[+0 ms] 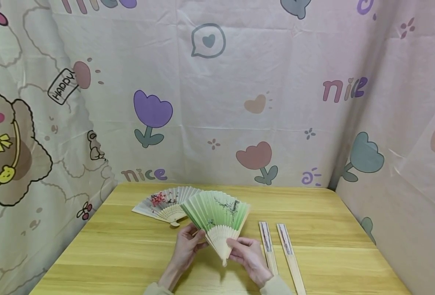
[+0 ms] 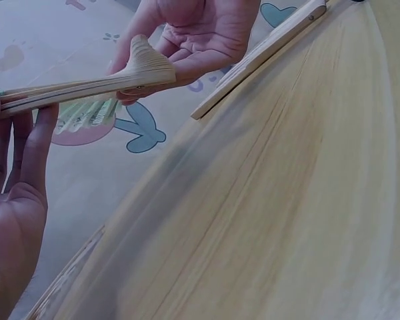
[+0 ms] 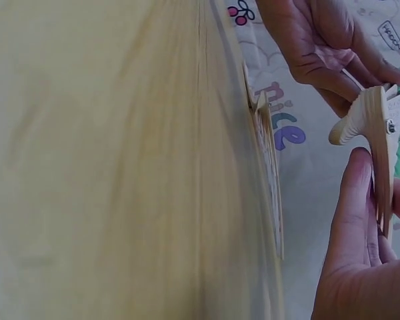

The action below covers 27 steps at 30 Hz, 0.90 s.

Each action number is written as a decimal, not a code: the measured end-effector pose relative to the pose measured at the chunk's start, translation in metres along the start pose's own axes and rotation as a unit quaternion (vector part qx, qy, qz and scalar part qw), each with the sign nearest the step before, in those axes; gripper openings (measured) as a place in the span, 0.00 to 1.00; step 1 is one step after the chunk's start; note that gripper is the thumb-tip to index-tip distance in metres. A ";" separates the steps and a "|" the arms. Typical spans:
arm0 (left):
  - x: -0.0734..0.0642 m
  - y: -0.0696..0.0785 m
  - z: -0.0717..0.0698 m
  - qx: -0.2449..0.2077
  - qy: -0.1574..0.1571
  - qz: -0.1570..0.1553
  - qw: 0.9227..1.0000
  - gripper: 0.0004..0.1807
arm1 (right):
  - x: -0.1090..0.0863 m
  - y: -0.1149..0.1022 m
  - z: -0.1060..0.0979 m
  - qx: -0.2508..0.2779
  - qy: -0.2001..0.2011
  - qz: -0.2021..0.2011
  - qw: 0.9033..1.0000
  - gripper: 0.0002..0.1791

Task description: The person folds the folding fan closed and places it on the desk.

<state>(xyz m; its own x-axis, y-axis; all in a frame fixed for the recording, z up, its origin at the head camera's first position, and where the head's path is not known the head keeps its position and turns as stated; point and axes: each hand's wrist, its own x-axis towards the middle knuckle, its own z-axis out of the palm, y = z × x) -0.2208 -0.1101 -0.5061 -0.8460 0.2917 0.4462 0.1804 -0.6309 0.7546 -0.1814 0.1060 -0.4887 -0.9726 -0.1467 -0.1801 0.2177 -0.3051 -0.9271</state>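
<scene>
My left hand [image 1: 186, 248] pinches the left-hand edge of a green pleated folding fan with pale wooden sticks [image 1: 226, 215], thumb on the front, fingers behind; seen from my left wrist, those fingers are nearly straight and slightly parted, reaching up to the outer stick. My right hand [image 1: 250, 258] grips the same fan near its riveted narrow end, thumb laid over the sticks and the other fingers behind them; how far those fingers curl I can't quite tell, since the fan hides part of them. Between my hands the fan is partly spread, held above the yellow wood-grained table [image 1: 129, 258] with its narrow end toward me. Beyond my left hand an open pale grey folding fan with red blossoms [image 1: 162, 203] lies on the table, while just right of my right hand lie two slim folded fans of pale wood [image 1: 291, 260], apart from each other
</scene>
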 end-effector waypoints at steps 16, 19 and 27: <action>0.001 -0.004 0.002 0.039 0.010 -0.001 0.999 0.18 | -0.001 0.000 0.000 -0.038 -0.007 -0.024 0.999 0.24; 0.001 -0.004 0.001 0.040 0.008 0.005 0.999 0.19 | -0.001 0.000 0.000 -0.044 -0.019 -0.026 0.999 0.24; 0.000 -0.006 0.000 0.040 0.021 -0.002 0.999 0.20 | -0.004 -0.002 -0.002 -0.047 -0.032 -0.021 0.998 0.22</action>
<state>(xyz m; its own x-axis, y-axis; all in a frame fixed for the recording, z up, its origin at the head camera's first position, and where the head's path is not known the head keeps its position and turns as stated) -0.2220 -0.1058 -0.5102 -0.8665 0.2637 0.4239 0.2145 -0.5700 0.7931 -0.1784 0.1087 -0.4872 -0.9731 -0.1954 -0.1223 0.1655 -0.2227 -0.9607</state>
